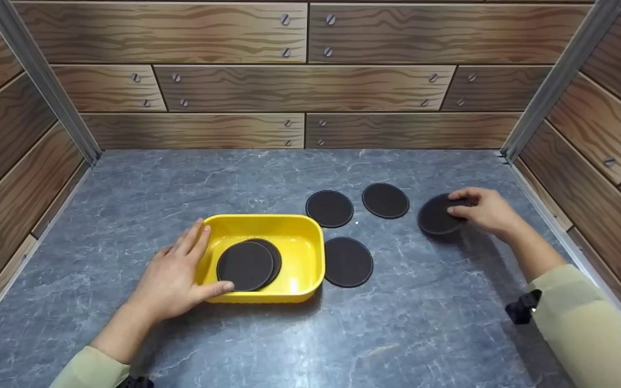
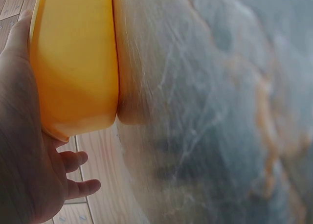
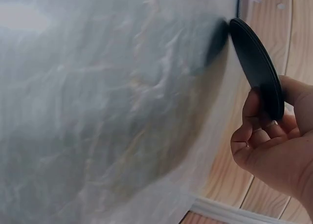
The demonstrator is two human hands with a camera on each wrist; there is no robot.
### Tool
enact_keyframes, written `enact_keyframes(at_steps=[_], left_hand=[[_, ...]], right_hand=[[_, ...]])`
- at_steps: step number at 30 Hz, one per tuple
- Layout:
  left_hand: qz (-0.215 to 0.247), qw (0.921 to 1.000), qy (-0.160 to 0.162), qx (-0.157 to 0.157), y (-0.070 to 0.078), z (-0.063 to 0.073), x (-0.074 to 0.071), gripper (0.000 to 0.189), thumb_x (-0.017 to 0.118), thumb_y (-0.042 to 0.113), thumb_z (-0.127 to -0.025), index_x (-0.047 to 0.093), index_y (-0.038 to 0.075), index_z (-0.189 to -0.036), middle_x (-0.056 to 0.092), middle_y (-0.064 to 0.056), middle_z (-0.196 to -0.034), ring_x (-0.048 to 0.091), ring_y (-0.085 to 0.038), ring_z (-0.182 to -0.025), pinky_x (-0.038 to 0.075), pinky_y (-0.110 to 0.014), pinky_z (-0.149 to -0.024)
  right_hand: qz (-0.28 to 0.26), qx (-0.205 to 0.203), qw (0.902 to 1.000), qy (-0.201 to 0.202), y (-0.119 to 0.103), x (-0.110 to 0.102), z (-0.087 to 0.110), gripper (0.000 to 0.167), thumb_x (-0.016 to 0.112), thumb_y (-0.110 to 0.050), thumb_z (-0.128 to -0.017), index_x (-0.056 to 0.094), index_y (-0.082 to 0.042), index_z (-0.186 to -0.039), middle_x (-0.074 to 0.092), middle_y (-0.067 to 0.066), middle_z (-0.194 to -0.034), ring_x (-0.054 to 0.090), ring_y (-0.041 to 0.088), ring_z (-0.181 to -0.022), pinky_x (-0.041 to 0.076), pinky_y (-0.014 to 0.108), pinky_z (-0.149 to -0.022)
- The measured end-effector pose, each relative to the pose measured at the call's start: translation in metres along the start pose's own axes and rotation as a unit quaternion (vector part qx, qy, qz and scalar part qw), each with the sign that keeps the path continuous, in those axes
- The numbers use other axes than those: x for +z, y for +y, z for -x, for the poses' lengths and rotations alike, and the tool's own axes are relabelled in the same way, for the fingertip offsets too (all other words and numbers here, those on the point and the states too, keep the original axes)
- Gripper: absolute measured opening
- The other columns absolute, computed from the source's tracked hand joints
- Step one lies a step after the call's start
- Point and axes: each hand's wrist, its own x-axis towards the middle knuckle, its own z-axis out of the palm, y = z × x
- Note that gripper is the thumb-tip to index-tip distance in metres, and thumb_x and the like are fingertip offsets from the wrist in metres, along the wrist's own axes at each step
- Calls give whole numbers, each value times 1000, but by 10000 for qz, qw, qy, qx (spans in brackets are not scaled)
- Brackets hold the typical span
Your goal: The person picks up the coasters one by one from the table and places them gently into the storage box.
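My right hand (image 1: 488,213) pinches the edge of a round black coaster (image 1: 437,215) between thumb and fingers at the right side of the table. In the right wrist view that coaster (image 3: 257,62) tilts on edge, its lower rim close to the tabletop. My left hand (image 1: 173,275) rests spread on the left end of a yellow rectangular tub (image 1: 308,291), thumb along the front rim and fingers at the left rim. Two overlapping black coasters (image 1: 246,265) lie inside the tub. Seen from the left wrist, the tub's side wall (image 2: 78,62) stands beside the palm.
Three more black coasters lie flat on the grey marbled table (image 1: 397,334): one against the tub's right side (image 1: 349,262), one behind it (image 1: 330,208), another farther right (image 1: 386,200). Wood-patterned walls (image 1: 305,86) with metal corner posts (image 1: 553,81) enclose the table.
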Motion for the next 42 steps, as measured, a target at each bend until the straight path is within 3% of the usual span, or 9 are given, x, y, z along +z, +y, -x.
enact_keyframes(at_steps=[3, 6, 14, 22, 28, 42], left_hand=[[-28, 10000, 13, 11, 0, 0, -1, 120, 60, 83, -89, 22, 2, -169, 14, -17, -176, 29, -44, -156, 35, -74, -113], [-48, 10000, 20, 25, 0, 0, -1, 120, 60, 83, -89, 22, 2, -169, 14, -17, -176, 29, -44, -156, 35, -74, -113], [-21, 10000, -36, 15, 1, -1, -1, 120, 60, 83, -89, 21, 2, -169, 13, -18, -176, 28, -44, -156, 35, -75, -113], [-39, 10000, 28, 44, 1, -1, -1, 121, 60, 84, -88, 22, 2, -168, 14, -17, -176, 29, -45, -156, 35, -76, -112], [-30, 10000, 63, 44, 2, 0, -1, 121, 60, 84, -88, 22, 2, -168, 15, -18, -176, 28, -44, -156, 35, -75, -112], [-15, 10000, 67, 57, 0, 1, 0, 120, 60, 83, -89, 23, 2, -168, 13, -17, -176, 28, -43, -157, 34, -75, -113]], right_hand=[[-378, -172, 9991, -97, -18, 2, 1, 44, 72, -17, -103, 63, 6, -139, 61, 31, -142, 64, 3, -102, 50, 13, -79], [-735, -287, 9967, -188, -37, 6, 2, 45, 72, -17, -103, 63, 4, -141, 61, 28, -144, 64, -6, -97, 51, 13, -81], [-1491, -546, 9866, -372, -87, 21, 7, 44, 73, -17, -103, 64, -1, -143, 70, 22, -128, 71, 7, -94, 56, 20, -79], [-2279, -1055, 9657, -662, -134, 48, 14, 41, 74, -9, -100, 66, 3, -138, 75, 16, -111, 74, 12, -87, 59, 24, -77], [-2337, -1340, 9576, -1026, -166, 68, 18, 43, 75, -9, -100, 66, 0, -140, 74, 18, -115, 72, 14, -89, 58, 23, -76], [-2778, -1789, 9290, -1667, -215, 122, 23, 50, 76, -4, -97, 62, 3, -144, 71, 20, -130, 73, 24, -111, 59, 33, -96]])
